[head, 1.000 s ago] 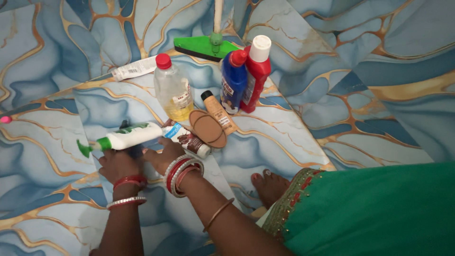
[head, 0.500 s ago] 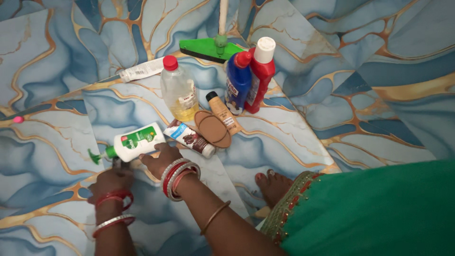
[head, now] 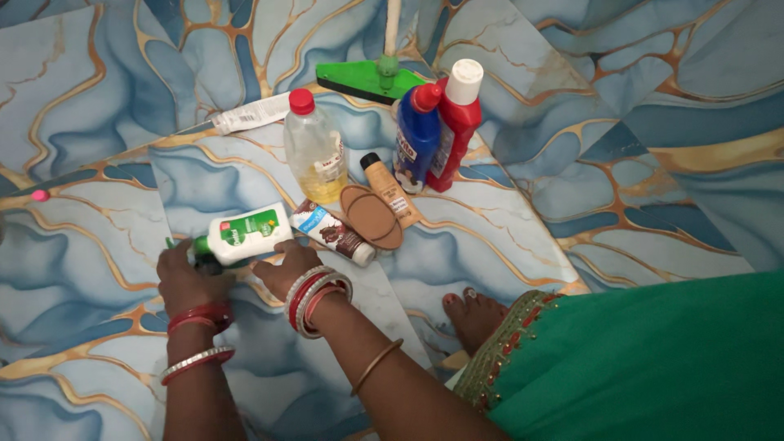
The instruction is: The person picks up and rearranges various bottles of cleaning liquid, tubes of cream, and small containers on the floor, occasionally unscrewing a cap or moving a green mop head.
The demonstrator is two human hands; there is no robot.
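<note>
Down on the tiled floor (head: pixel 506 220), her left hand (head: pixel 186 282) gripped the pump end of the white bottle (head: pixel 245 234); her right hand (head: pixel 286 265) curled loosely beneath its body.

White green-capped bottle (head: pixel 247 233), tilted sideways

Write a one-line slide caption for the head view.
Both hands, left hand and right hand, grip a white pump bottle lying on the tiled floor beside other bottles.
</note>
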